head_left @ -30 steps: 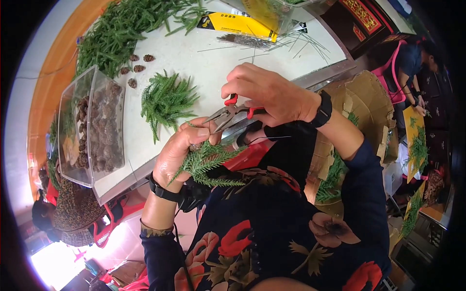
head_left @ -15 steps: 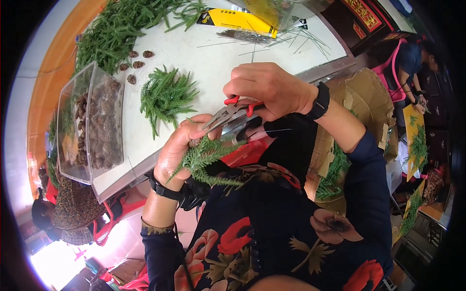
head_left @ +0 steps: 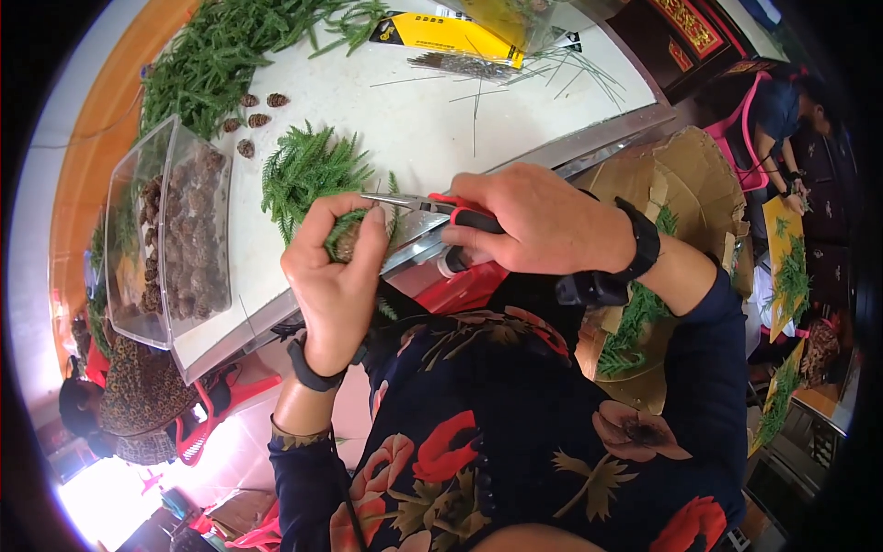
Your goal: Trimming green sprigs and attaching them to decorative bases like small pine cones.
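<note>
Two hands are seen at work. One pair of pliers [head_left: 432,202] is clasped by the handles in the right hand [head_left: 552,216]; whether anything is pinched by its tips cannot be told. One pine cone [head_left: 347,241], with greenery around it, is held in the curled left hand [head_left: 333,267], just beside those tips, near the table's edge. Five loose cones [head_left: 258,120] are counted on the table [head_left: 395,120]; those in one clear box [head_left: 164,230] are too crowded to be counted. One green bunch [head_left: 308,170] is laid behind the left hand. Dark print is borne by one yellow package [head_left: 451,35], gold characters by a red panel [head_left: 690,32].
</note>
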`<state>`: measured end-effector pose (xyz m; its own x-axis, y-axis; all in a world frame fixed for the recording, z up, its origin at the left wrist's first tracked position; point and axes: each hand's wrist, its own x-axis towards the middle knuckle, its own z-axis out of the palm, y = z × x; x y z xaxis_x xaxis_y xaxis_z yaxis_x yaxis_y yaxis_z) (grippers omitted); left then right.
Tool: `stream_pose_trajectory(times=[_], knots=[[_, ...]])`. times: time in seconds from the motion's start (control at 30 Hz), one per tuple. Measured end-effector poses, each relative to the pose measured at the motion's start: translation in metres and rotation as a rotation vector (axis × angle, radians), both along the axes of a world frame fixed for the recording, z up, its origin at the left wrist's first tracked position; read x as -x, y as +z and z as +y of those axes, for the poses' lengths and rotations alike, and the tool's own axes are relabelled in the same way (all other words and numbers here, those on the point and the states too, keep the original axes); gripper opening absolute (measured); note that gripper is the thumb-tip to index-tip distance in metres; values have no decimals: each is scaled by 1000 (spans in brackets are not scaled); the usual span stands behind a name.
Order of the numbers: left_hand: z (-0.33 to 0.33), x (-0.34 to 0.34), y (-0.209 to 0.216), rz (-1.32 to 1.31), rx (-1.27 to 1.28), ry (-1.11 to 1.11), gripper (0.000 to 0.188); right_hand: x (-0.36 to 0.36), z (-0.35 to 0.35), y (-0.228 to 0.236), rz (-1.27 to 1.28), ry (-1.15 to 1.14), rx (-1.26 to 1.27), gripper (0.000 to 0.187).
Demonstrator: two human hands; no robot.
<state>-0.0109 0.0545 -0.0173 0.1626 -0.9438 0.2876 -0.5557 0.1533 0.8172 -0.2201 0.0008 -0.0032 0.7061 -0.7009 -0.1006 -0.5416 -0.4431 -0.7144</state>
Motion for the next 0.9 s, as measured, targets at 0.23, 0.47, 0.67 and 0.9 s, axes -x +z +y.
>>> stream_pose_trajectory(times=[0.23, 0.47, 0.67, 0.9], knots=[[-5, -17, 0, 758, -511, -106, 13, 11, -26, -25, -130, 84, 526, 36], [-4, -26, -4, 1191, -766, -188, 22, 6, -38, -25, -240, 175, 653, 37], [-1, -12, 8, 1084, -683, -107, 17, 9, -25, -20, -119, 139, 402, 32], [1, -3, -1, 308, -258, -57, 5, 3, 2, -13, -44, -7, -6, 29]])
